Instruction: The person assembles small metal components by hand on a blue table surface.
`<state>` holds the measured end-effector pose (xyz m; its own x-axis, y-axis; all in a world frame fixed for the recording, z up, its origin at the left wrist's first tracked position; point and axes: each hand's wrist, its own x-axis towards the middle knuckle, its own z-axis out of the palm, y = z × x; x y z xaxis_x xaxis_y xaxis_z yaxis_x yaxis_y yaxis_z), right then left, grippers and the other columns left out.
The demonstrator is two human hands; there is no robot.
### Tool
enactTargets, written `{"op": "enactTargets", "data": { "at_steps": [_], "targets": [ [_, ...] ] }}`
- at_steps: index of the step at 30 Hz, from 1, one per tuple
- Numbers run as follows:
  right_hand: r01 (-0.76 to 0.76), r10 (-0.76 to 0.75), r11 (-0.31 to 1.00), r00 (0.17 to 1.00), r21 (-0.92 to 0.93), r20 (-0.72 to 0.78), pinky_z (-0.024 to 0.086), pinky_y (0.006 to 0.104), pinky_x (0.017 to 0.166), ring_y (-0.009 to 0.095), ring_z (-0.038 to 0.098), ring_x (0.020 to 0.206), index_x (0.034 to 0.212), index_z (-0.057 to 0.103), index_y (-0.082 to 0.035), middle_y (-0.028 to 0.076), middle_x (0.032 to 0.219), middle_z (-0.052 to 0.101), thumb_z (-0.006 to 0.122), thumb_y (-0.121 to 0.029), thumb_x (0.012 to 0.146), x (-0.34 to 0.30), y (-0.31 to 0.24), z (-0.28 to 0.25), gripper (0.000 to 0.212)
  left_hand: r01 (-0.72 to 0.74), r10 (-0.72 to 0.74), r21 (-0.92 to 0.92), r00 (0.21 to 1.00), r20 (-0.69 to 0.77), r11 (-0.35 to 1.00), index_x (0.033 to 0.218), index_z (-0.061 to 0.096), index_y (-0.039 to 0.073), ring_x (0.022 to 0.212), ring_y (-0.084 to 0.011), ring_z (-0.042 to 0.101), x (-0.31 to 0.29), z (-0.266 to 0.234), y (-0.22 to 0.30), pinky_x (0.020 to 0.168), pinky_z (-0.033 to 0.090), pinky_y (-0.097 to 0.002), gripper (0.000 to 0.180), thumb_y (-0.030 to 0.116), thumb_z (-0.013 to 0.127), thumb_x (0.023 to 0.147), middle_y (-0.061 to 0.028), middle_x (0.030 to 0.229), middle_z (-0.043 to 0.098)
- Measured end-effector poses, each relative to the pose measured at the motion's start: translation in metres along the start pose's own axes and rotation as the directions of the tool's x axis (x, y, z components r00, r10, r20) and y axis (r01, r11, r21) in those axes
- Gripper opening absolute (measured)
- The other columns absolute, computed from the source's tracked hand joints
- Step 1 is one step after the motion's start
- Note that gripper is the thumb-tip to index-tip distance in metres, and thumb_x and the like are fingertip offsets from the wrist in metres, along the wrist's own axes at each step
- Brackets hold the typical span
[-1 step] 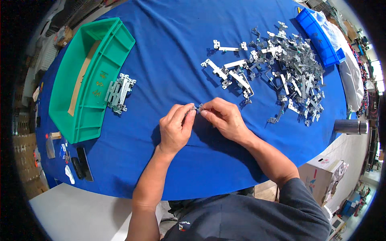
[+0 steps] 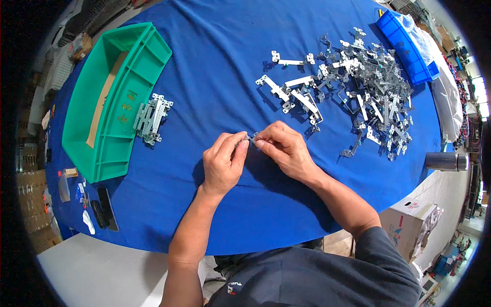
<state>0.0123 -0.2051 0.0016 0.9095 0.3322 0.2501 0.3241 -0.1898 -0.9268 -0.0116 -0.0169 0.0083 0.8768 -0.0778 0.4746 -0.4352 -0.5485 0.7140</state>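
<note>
Over the middle of the blue cloth, my left hand pinches one end of a small metal bracket between thumb and fingers. My right hand is closed at the bracket's other end, thumb against the forefinger. Only a little grey metal shows between the fingertips; the rest is hidden. A large loose pile of similar metal brackets spreads to the right, with several separate ones at its left side. A neat stack of metal brackets lies on the left, close against a green plastic bin.
A blue plastic tray stands beyond the pile at the far right. At the right edge lies a metal cylinder. A phone and small items lie near left. A cardboard box stands below the table's right side.
My right hand's knuckles have risen very slightly. The hold on the bracket and everything else look the same.
</note>
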Motion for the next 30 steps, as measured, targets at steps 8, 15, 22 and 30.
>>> {"op": "enactTargets", "data": {
  "at_steps": [8, 15, 22, 30],
  "targets": [
    [-0.456, 0.474, 0.803, 0.879, 0.384, 0.053, 0.046, 0.0302, 0.056, 0.011, 0.057, 0.063, 0.103, 0.070, 0.000, 0.005, 0.074, 0.063, 0.066, -0.015, 0.096, -0.003, -0.009, -0.004, 0.017, 0.117, -0.119, -0.041, 0.991, -0.060, 0.992, 0.100, 0.069, -0.001, 0.065, -0.0213, 0.064, -0.001, -0.004, -0.001, 0.056, 0.049, -0.0313, 0.011, 0.006, 0.067, 0.092, -0.0109, 0.082, 0.066],
    [-0.253, 0.253, 0.967, 0.962, -0.010, 0.106, 0.049, 0.0331, 0.059, 0.018, 0.063, 0.067, 0.101, 0.070, 0.002, 0.014, 0.081, 0.068, 0.067, -0.014, 0.094, -0.003, -0.010, -0.002, 0.017, 0.174, -0.179, -0.087, 0.982, -0.054, 0.981, 0.101, 0.070, -0.001, 0.066, -0.0190, 0.063, -0.001, -0.004, -0.003, 0.058, 0.048, -0.0305, 0.011, 0.006, 0.066, 0.093, -0.0102, 0.082, 0.066],
    [-0.235, 0.238, 0.971, 0.966, -0.039, 0.099, 0.049, 0.0342, 0.059, 0.020, 0.064, 0.066, 0.096, 0.069, 0.002, 0.014, 0.079, 0.066, 0.068, -0.014, 0.093, -0.002, -0.010, -0.003, 0.017, 0.153, -0.157, -0.096, 0.987, -0.025, 0.983, 0.103, 0.070, -0.001, 0.067, -0.0109, 0.057, -0.002, -0.002, -0.002, 0.059, 0.045, -0.0263, 0.013, 0.008, 0.067, 0.094, -0.0064, 0.080, 0.064],
    [-0.345, 0.330, 0.922, 0.938, 0.176, 0.110, 0.052, 0.0274, 0.058, 0.011, 0.064, 0.068, 0.114, 0.064, -0.001, 0.008, 0.084, 0.066, 0.067, -0.008, 0.094, -0.001, -0.013, 0.001, 0.021, 0.080, -0.081, -0.021, 0.996, -0.026, 0.997, 0.102, 0.069, 0.000, 0.066, -0.0236, 0.066, -0.001, -0.002, -0.001, 0.057, 0.051, -0.0331, 0.012, 0.005, 0.067, 0.091, -0.0121, 0.084, 0.068]
  ]
}}
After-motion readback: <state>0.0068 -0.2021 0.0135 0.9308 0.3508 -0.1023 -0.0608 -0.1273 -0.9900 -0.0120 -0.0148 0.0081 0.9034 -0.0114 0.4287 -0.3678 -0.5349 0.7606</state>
